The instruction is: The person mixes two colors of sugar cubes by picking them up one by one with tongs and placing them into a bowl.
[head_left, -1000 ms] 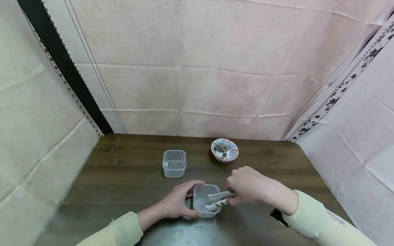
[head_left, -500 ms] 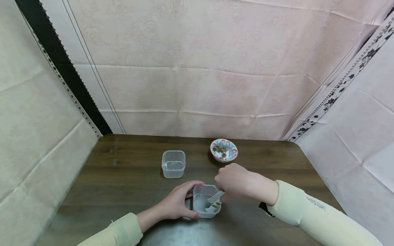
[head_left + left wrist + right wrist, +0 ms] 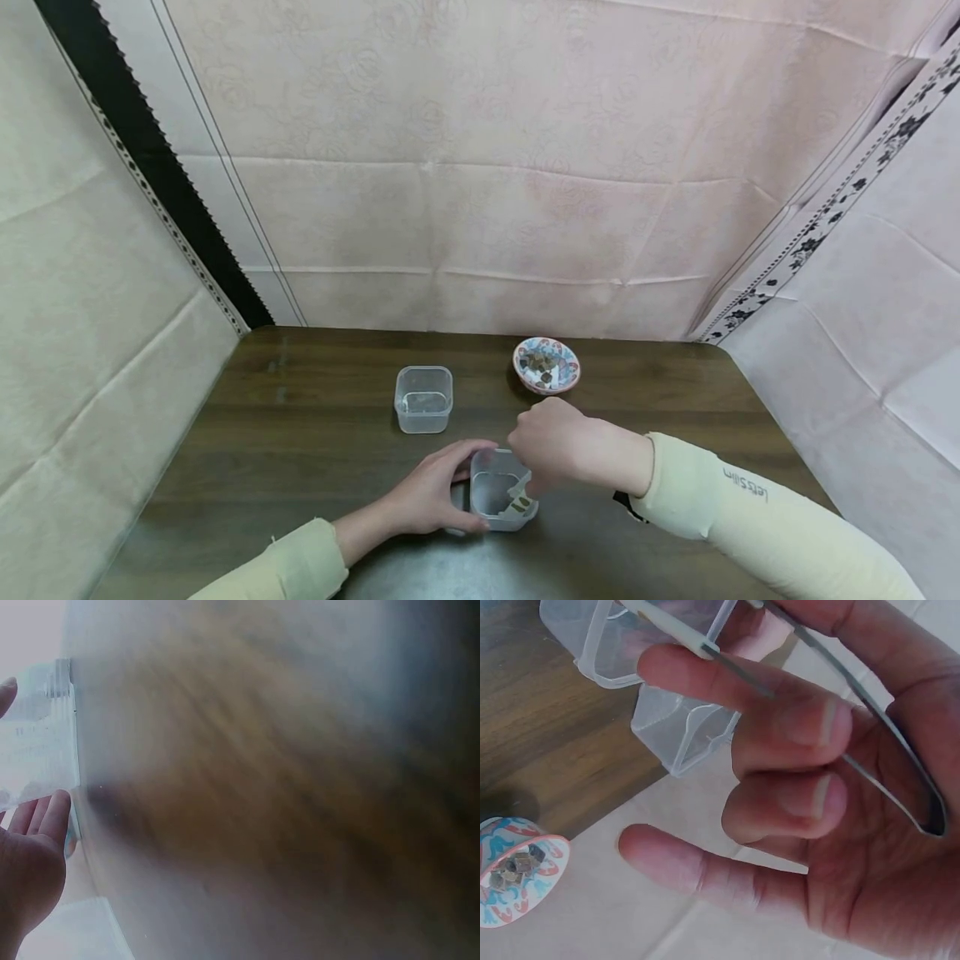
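Note:
My left hand (image 3: 442, 492) holds a clear plastic container (image 3: 491, 479) on the table, thumb at its near side and fingers at the far side. In the left wrist view, fingertips (image 3: 58, 810) touch the container's wall (image 3: 45, 750). My right hand (image 3: 558, 446) grips metal tongs with pale, patterned tips (image 3: 519, 502), which reach down into that container. The tongs' bent metal strip (image 3: 885, 727) runs through the palm in the right wrist view. Whether the tips pinch anything is hidden by the hand.
A second clear container (image 3: 423, 375) stands behind my left hand. Farther right, a small patterned bowl (image 3: 549, 391) holds several brownish cubes (image 3: 514, 868). The wooden table (image 3: 300, 450) ends at a pale cloth backdrop (image 3: 480, 225), with cloth hanging on both sides.
My right hand has moved left, over the held container's right edge, and the tongs now stand more steeply inside it, more hidden. The left hand stays where it was.

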The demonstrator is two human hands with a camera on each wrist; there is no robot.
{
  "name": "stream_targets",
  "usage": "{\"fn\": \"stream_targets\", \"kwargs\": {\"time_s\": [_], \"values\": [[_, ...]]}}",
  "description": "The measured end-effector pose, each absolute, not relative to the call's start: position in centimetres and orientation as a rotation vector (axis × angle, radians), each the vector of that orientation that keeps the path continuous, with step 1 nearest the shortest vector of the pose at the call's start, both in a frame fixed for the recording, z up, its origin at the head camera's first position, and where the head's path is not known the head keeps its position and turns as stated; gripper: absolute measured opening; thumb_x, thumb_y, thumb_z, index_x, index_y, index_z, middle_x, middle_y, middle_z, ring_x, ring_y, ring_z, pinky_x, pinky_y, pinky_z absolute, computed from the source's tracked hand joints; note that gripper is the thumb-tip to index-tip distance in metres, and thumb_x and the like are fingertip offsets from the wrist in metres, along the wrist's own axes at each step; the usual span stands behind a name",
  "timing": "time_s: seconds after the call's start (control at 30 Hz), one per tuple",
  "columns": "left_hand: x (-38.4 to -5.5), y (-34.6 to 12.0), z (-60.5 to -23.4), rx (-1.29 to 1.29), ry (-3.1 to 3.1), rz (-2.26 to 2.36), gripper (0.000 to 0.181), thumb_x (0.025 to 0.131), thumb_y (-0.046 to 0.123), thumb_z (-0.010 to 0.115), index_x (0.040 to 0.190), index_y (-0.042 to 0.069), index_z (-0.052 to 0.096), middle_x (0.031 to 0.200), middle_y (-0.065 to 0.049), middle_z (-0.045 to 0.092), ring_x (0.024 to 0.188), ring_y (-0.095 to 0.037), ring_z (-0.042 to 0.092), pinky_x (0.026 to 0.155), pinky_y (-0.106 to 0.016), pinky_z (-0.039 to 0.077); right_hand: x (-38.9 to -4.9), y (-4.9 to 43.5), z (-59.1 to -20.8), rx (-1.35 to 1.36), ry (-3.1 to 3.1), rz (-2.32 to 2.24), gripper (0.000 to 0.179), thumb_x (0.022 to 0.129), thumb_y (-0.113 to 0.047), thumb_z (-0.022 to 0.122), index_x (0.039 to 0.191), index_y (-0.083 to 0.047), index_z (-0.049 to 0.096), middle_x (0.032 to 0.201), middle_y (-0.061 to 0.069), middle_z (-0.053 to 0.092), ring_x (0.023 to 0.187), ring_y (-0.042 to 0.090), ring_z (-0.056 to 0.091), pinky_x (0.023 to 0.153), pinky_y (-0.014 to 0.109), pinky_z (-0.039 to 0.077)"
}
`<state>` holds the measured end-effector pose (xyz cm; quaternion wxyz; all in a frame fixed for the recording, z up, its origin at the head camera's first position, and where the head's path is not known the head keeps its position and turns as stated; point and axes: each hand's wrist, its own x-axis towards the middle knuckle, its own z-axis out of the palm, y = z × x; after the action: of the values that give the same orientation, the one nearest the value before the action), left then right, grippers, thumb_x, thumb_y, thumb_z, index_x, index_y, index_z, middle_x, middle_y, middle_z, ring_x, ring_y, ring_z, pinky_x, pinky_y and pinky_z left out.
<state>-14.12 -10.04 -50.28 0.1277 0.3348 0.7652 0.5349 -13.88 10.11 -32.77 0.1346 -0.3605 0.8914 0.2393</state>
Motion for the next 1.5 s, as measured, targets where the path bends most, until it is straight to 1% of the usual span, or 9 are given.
{"fn": "stream_targets", "kwargs": {"time_s": [0.1,0.27,0.47,0.73,0.87,1.07,1.27,1.33,1.5], "values": [[-14.2,-10.1,-50.2,0.978,2.222,1.566,0.091,0.077,0.019,0.099,0.154,0.010,0.050,0.149,-0.009,0.056,0.138,-0.028,0.055,0.115,-0.031,0.049,-13.9,9.9,-32.8,-1.039,2.579,0.700,0.042,0.084,-0.051,0.086,0.068,-0.021,0.060,0.059,-0.009,0.051,0.053,0.010,0.038,0.045,0.028,0.036],[-14.2,-10.0,-50.4,1.003,2.224,1.573,0.091,0.077,0.018,0.098,0.154,0.011,0.050,0.148,-0.013,0.056,0.136,-0.029,0.057,0.114,-0.032,0.051,-13.9,9.6,-33.0,-1.052,2.577,0.706,0.041,0.084,-0.052,0.085,0.071,-0.022,0.061,0.060,-0.009,0.051,0.053,0.010,0.038,0.046,0.028,0.036],[-14.2,-10.1,-50.3,0.969,2.238,1.537,0.092,0.078,0.022,0.098,0.155,0.011,0.049,0.150,-0.008,0.056,0.137,-0.023,0.055,0.115,-0.029,0.049,-13.8,10.1,-33.3,-1.079,2.623,0.732,0.040,0.082,-0.052,0.088,0.071,-0.021,0.065,0.060,-0.008,0.052,0.053,0.010,0.039,0.045,0.028,0.036],[-14.2,-10.1,-49.9,0.942,2.238,1.533,0.090,0.078,0.022,0.099,0.154,0.015,0.051,0.148,-0.002,0.056,0.138,-0.024,0.055,0.115,-0.030,0.049,-13.8,10.6,-33.5,-1.199,2.701,0.799,0.038,0.080,-0.045,0.089,0.066,-0.020,0.064,0.057,-0.007,0.053,0.050,0.010,0.037,0.044,0.027,0.037],[-14.2,-10.1,-50.1,0.950,2.237,1.528,0.091,0.078,0.020,0.098,0.155,0.012,0.050,0.149,-0.002,0.056,0.139,-0.024,0.054,0.115,-0.030,0.049,-14.1,11.0,-33.3,-1.216,2.732,0.748,0.037,0.080,-0.042,0.089,0.065,-0.020,0.063,0.059,-0.006,0.055,0.051,0.010,0.040,0.045,0.027,0.041],[-14.3,-10.0,-50.2,0.950,2.240,1.525,0.093,0.077,0.018,0.098,0.155,0.010,0.049,0.148,-0.002,0.056,0.138,-0.023,0.055,0.115,-0.030,0.049,-14.4,11.7,-32.7,-1.190,2.747,0.644,0.037,0.080,-0.039,0.090,0.068,-0.018,0.062,0.060,-0.007,0.055,0.054,0.010,0.041,0.046,0.028,0.041],[-14.3,-10.0,-50.0,0.932,2.241,1.511,0.093,0.077,0.017,0.098,0.156,0.011,0.049,0.149,-0.001,0.056,0.138,-0.022,0.055,0.115,-0.028,0.049,-14.1,11.7,-32.8,-1.227,2.735,0.731,0.041,0.078,-0.050,0.092,0.068,-0.019,0.066,0.061,-0.006,0.060,0.053,0.010,0.050,0.048,0.028,0.048],[-14.4,-10.0,-50.0,0.935,2.240,1.513,0.093,0.077,0.018,0.098,0.156,0.011,0.049,0.149,-0.002,0.056,0.138,-0.023,0.055,0.115,-0.030,0.049,-14.0,11.4,-33.1,-1.245,2.737,0.766,0.040,0.077,-0.050,0.092,0.067,-0.020,0.067,0.061,-0.006,0.062,0.052,0.011,0.053,0.048,0.029,0.051],[-14.3,-10.0,-50.0,0.937,2.233,1.524,0.092,0.077,0.020,0.099,0.155,0.010,0.050,0.147,-0.004,0.057,0.137,-0.026,0.056,0.116,-0.033,0.049,-14.0,11.1,-33.5,-1.273,2.750,0.736,0.038,0.076,-0.038,0.092,0.061,-0.021,0.061,0.057,-0.007,0.055,0.050,0.010,0.042,0.045,0.028,0.042]]}}
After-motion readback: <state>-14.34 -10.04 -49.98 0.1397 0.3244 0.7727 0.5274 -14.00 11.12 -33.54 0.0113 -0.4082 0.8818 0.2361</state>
